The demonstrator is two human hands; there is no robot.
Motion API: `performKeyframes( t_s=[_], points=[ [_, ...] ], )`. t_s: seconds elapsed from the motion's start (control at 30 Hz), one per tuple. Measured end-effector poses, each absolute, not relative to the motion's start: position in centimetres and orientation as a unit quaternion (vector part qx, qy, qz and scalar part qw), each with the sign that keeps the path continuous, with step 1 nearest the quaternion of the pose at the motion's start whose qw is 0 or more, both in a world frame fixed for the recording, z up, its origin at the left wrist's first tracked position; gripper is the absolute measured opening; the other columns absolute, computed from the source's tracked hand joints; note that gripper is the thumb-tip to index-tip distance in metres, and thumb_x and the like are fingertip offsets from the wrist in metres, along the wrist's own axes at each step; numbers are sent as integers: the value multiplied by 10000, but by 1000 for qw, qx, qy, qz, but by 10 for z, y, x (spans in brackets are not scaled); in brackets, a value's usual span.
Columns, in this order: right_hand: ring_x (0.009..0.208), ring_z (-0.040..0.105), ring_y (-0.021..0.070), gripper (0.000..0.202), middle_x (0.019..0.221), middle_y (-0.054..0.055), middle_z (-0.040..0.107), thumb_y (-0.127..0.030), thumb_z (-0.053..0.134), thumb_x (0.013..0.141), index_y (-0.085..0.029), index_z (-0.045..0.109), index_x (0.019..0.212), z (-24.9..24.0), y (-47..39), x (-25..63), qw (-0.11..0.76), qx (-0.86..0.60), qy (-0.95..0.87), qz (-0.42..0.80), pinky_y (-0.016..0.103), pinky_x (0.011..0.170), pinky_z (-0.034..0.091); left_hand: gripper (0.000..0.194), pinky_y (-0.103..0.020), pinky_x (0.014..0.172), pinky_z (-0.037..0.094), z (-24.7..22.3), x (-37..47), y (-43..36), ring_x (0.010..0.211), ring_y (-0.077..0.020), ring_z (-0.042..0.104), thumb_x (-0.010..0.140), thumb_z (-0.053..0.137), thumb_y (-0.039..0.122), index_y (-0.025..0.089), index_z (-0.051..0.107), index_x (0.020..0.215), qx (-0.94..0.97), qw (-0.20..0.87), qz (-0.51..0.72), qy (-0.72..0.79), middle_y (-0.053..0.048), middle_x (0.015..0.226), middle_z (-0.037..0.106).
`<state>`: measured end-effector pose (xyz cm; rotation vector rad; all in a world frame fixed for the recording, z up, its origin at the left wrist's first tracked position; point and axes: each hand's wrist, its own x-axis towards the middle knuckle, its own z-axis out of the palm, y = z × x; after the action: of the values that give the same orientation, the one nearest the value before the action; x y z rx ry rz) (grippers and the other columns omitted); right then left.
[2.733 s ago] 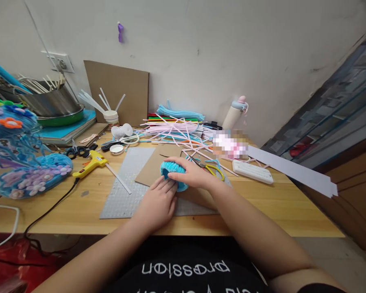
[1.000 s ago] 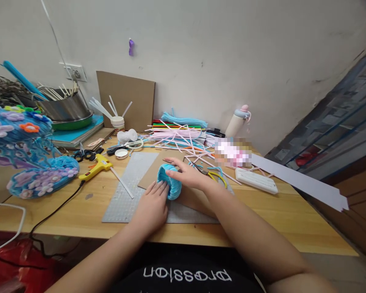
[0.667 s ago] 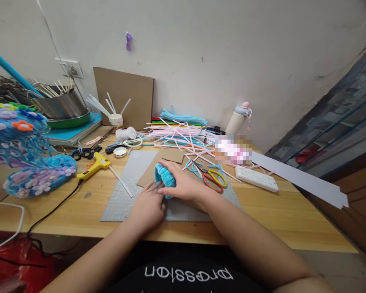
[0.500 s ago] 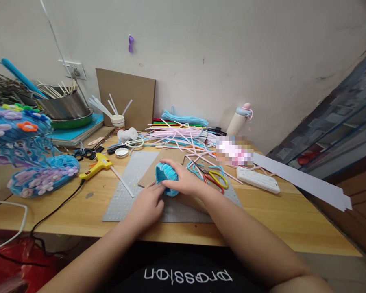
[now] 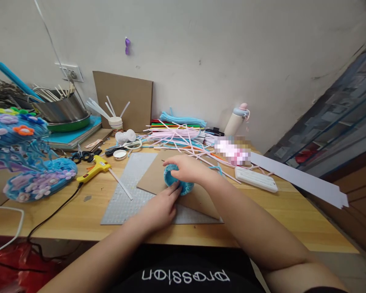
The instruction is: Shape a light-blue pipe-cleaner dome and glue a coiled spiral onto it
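Observation:
A blue fuzzy pipe-cleaner cup [image 5: 187, 189], its opening tilted toward me, rests over a sheet of brown cardboard [image 5: 152, 179]. My right hand [image 5: 187, 167] curves over the top of the cup from the right, thumb at the opening and fingers along the outer wall. From the lower left, my left hand [image 5: 162, 206] grips the near rim, with its fingertips reaching into the opening. Beneath the cardboard lies a grey cutting mat [image 5: 117, 203]. Light blue pipe-cleaner pieces [image 5: 215, 169] show just past my right wrist.
A yellow glue gun [image 5: 94, 169] with a white stick lies left of the mat. Scissors [image 5: 84, 155] are behind it. Pink pipe cleaners [image 5: 183, 134] pile up at the back. On the left stands a flowered blue craft piece [image 5: 42, 179]; a white power strip [image 5: 256, 179] lies right.
Both hands have moved right with the blue cup, now over the cardboard. The cardboard lies turned differently, and the colourful-handled scissors seen at right earlier are now hidden.

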<state>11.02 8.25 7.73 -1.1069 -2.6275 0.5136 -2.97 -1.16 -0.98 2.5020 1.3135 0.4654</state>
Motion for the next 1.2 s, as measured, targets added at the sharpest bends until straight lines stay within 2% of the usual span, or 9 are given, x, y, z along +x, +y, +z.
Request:
performKeyframes(
  t_s=[0.23, 0.43, 0.6, 0.73, 0.8, 0.93, 1.03, 1.1, 1.2],
  points=[
    [1172, 580, 239, 403, 1262, 60, 635, -162, 534, 778, -214, 641, 1164, 61, 75, 113, 202, -333, -906, 166, 393, 1008, 444, 522, -431, 1130, 331, -8, -23, -19, 1367, -246, 388, 863, 477, 217, 128, 447, 1377, 863, 90, 141, 476, -137, 1456, 450],
    [1197, 541, 222, 354, 1269, 77, 602, -381, 550, 886, -218, 601, 1196, 65, 58, 129, 301, -304, -883, 194, 402, 1029, 411, 521, -429, 1130, 321, -9, -17, -23, 1332, -275, 435, 895, 456, 310, 76, 482, 1360, 867, 44, 96, 488, -167, 1402, 506],
    [1162, 550, 216, 266, 1188, 75, 630, -342, 511, 919, -221, 610, 1134, 57, 49, 150, 422, -342, -815, 203, 387, 1017, 414, 489, -428, 1123, 330, -14, -16, -26, 1306, -276, 468, 882, 464, 284, 82, 519, 1323, 870, 13, 102, 483, -154, 1375, 540],
    [1134, 561, 227, 250, 1166, 76, 627, -358, 483, 932, -229, 619, 1097, 43, 39, 165, 444, -394, -770, 232, 397, 986, 439, 466, -433, 1126, 327, -15, -16, -26, 1291, -272, 486, 884, 460, 269, 87, 530, 1307, 874, 9, 100, 476, -153, 1355, 560],
    [1149, 555, 238, 306, 1228, 83, 595, -393, 500, 919, -237, 583, 1169, 32, 31, 170, 424, -413, -762, 263, 417, 983, 446, 468, -442, 1129, 323, -15, -16, -24, 1300, -276, 476, 884, 467, 272, 85, 528, 1309, 872, 16, 100, 478, -158, 1361, 553],
    [1313, 430, 268, 698, 1447, 93, 433, -383, 672, 799, -262, 363, 1412, 7, 19, 170, 347, -392, -790, 318, 457, 1078, 366, 478, -455, 1129, 327, -13, -19, -23, 1316, -283, 457, 871, 507, 302, 98, 536, 1302, 868, 56, 113, 480, -160, 1381, 533],
    [1339, 409, 235, 610, 1458, 81, 433, -308, 593, 849, -249, 366, 1412, -4, 24, 165, 360, -398, -767, 352, 429, 1105, 341, 387, -441, 1090, 386, -9, -25, -28, 1257, -249, 523, 877, 480, 242, 159, 586, 1240, 861, 81, 197, 461, -111, 1318, 600],
    [1281, 477, 226, 558, 1413, 85, 488, -294, 552, 866, -234, 388, 1396, -4, 32, 163, 375, -418, -738, 375, 413, 1065, 391, 291, -404, 1009, 461, -5, -31, -31, 1121, -210, 612, 883, 434, 189, 200, 647, 1081, 817, 82, 314, 477, -72, 1146, 693],
    [1206, 540, 233, 522, 1348, 77, 553, -288, 555, 855, -234, 443, 1362, 6, 43, 161, 371, -439, -733, 363, 413, 1028, 422, 199, -406, 873, 519, 2, -38, -24, 943, -219, 643, 868, 482, 241, 173, 602, 1011, 680, 52, 437, 587, -91, 999, 675]
  ],
)
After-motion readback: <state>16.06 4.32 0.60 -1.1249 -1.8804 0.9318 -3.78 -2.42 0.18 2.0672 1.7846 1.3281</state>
